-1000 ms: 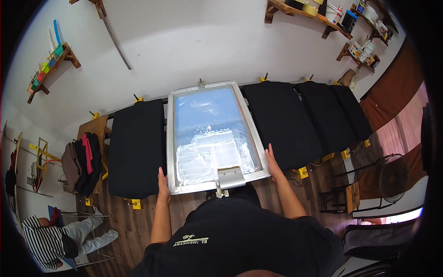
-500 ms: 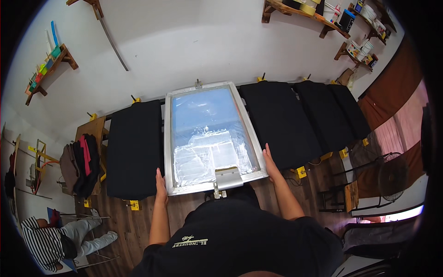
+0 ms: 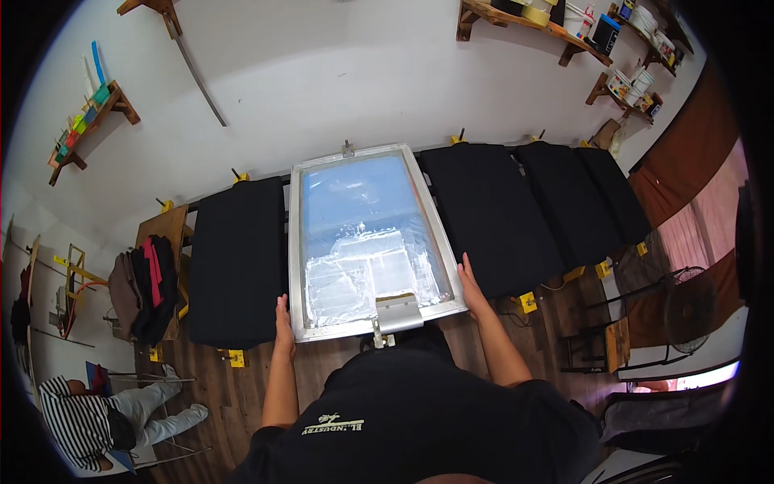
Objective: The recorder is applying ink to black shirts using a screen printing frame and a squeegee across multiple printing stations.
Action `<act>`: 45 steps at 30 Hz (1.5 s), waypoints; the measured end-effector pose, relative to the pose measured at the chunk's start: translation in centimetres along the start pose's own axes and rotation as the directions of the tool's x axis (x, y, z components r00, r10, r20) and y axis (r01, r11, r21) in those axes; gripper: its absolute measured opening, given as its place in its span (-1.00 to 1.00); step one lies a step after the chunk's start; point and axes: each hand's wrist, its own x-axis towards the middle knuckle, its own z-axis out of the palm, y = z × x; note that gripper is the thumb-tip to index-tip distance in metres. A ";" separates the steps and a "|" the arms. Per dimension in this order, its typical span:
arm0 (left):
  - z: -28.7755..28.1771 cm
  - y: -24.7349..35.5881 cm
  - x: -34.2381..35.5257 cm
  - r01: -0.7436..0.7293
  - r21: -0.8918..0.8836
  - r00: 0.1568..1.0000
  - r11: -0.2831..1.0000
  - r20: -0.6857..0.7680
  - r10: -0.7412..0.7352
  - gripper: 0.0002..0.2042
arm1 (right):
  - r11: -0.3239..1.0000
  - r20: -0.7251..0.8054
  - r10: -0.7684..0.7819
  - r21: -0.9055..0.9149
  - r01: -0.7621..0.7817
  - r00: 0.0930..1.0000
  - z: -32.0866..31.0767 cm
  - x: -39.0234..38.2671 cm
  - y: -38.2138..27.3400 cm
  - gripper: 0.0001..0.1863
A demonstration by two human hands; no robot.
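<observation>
Flat and straight-fingered, our left hand (image 3: 284,327) and right hand (image 3: 472,289) touch the framed screen (image 3: 367,234) at its side edges; narrow gaps part it from black boards (image 3: 493,218).

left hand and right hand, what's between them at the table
In the head view, a metal-framed screen lies between the left hand and the right hand, one at each side of its frame.

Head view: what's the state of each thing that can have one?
Left hand: at screen's left edge, fingers extended.
Right hand: at screen's right edge, fingers extended.
Framed screen: between black panels, metal bracket at near end.
Black panels: side by side.
Clothes: draped.
Fan: running or not, cannot tell.
</observation>
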 end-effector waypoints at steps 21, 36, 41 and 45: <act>-2.6 -6.8 4.0 -0.053 0.084 0.999 0.995 0.006 0.053 -0.28 | 0.930 -0.016 -0.291 -0.241 0.279 0.957 -0.1 2.7 8.6 -0.23; 1.1 -6.2 1.2 -0.206 0.520 0.750 0.829 -0.461 0.475 -0.67 | 0.948 -0.057 -0.112 -0.305 0.090 0.992 0.5 2.3 8.0 -0.47; 9.5 -1.4 -2.9 -0.467 0.834 0.624 0.293 0.077 0.777 -0.84 | 0.954 0.002 -0.062 -0.293 0.060 0.998 -0.8 3.2 9.5 -0.43; 14.0 0.8 -6.3 -0.674 0.641 0.739 0.367 0.589 0.327 -0.56 | 0.846 -0.131 -0.053 -0.532 -0.025 0.990 -0.1 2.0 7.4 -0.43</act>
